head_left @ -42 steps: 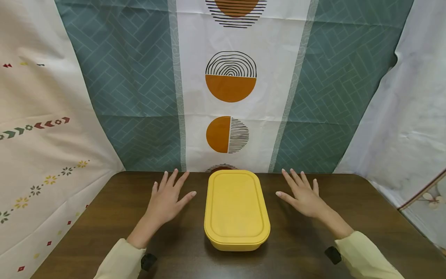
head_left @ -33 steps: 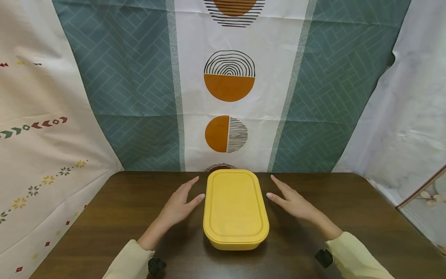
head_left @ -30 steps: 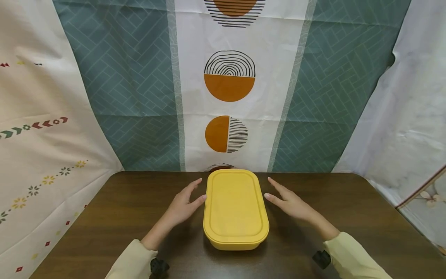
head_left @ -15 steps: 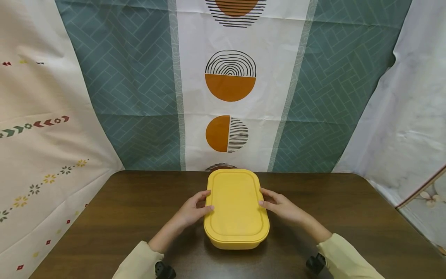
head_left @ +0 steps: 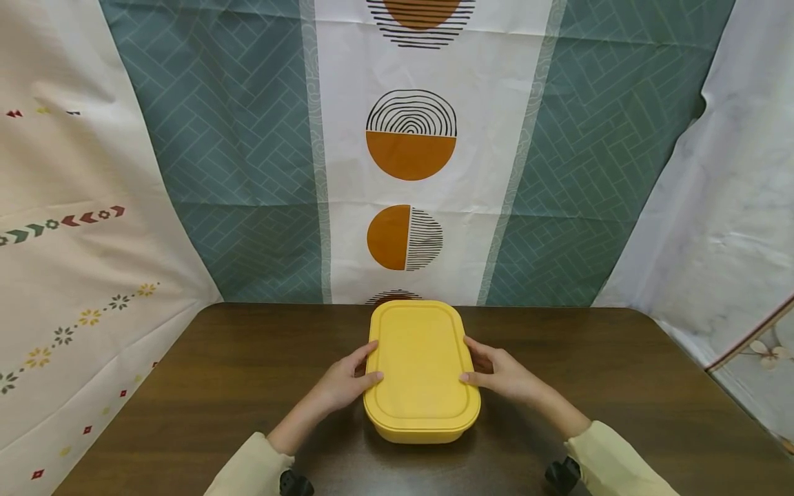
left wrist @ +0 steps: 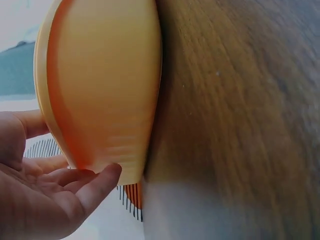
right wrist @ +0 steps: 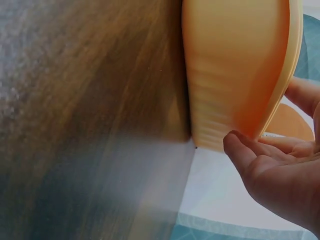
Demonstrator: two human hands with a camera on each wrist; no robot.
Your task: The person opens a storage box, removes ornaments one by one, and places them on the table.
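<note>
A yellow plastic food container (head_left: 424,437) with rounded corners stands on the brown table, its flat lid (head_left: 422,372) on top. My left hand (head_left: 338,383) grips the lid's left edge, thumb on the top face and fingers curled under the rim. Across from it, my right hand (head_left: 511,376) holds the right edge in the same way. The left wrist view shows the container's side wall (left wrist: 105,75) low on the table, with the left fingers (left wrist: 102,185) below the rim. In the right wrist view the right fingertips (right wrist: 237,147) reach under the opposite rim. What is inside is hidden.
The dark wood table (head_left: 279,337) extends to both sides of the container. Behind it hangs a green and white patterned cloth (head_left: 248,138). A cream cloth (head_left: 93,241) is at the left and a pale cloth (head_left: 701,227) at the right.
Both hands came inward from spread positions beside the container and now grip the lid's two edges. Over the last half second they slid slightly nearer to me. The container has stayed put.
</note>
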